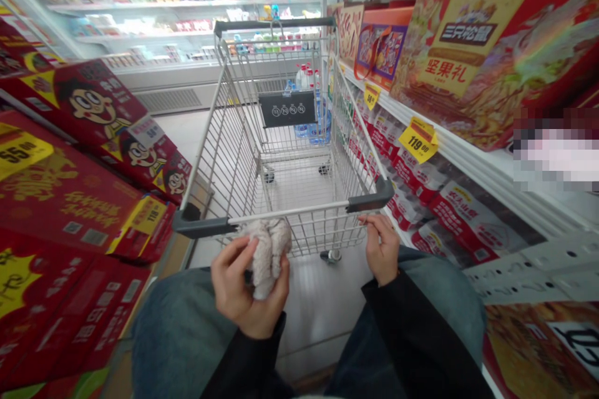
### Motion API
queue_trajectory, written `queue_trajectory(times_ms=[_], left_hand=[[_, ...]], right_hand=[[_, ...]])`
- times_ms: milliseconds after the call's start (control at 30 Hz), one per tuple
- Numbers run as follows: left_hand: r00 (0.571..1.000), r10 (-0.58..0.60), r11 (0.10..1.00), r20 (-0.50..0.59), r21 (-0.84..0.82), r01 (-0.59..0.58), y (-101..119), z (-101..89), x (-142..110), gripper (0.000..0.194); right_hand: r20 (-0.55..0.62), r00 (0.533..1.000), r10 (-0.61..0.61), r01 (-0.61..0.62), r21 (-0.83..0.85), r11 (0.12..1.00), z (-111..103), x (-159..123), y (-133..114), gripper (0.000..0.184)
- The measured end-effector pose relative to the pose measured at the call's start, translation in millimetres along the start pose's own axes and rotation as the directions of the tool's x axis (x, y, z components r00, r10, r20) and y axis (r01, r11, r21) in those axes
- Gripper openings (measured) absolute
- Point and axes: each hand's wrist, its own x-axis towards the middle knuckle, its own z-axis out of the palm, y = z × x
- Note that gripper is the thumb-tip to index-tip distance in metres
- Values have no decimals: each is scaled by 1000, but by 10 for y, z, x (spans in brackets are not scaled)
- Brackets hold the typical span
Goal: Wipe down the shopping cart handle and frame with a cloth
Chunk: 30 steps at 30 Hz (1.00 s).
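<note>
A wire shopping cart [299, 244] with grey plastic corners stands in front of me, its near rim facing my knees. My left hand [248, 296] is closed around a bunched, off-white cloth [267, 255], which lies against the near rim beside the left corner piece. At the right corner, just below the grey piece, my right hand [381, 249] has its fingers curled at the cart's wires. Its fingertips seem to grip a wire there, though they are partly hidden. A black panel [288, 110] with round symbols hangs at the cart's far end.
Red boxed goods [56, 181] are stacked close on the left. On the right, a shelf [388, 103] carries gift boxes [458, 50] above packs of bottles [472, 215]. Large water bottles [309, 112] stand beyond the cart, before a lit display fridge [178, 31].
</note>
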Motion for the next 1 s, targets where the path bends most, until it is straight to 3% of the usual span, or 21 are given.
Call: queue_trajectory(times_ms=[100,300,500,700,900,1000], left_hand=[[999,5,999,48,-42,-3,45,38,-21,58],[997,31,1000,-68,1,-31,75,5,117,66],[987,113,992,119,-72,-104,200,177,-36,55],[994,97,991,45,-96,-92,300,182,68,64],[976,138,979,170,-175,-108,407,314,-10,53],[981,138,972,134,-206,-109,470,353,24,56]], right_hand=[[-5,1000,11,-11,-3,1000,-1,3,-5,26],[9,1000,16,-16,0,1000,-6,10,-38,27],[3,1000,18,-18,-4,1000,-8,16,-48,27],[11,1000,18,-18,7,1000,-16,6,-49,27],[1,1000,18,-18,12,1000,-18,6,-60,27],[5,1000,24,-24,10,1000,-19,9,-65,27]])
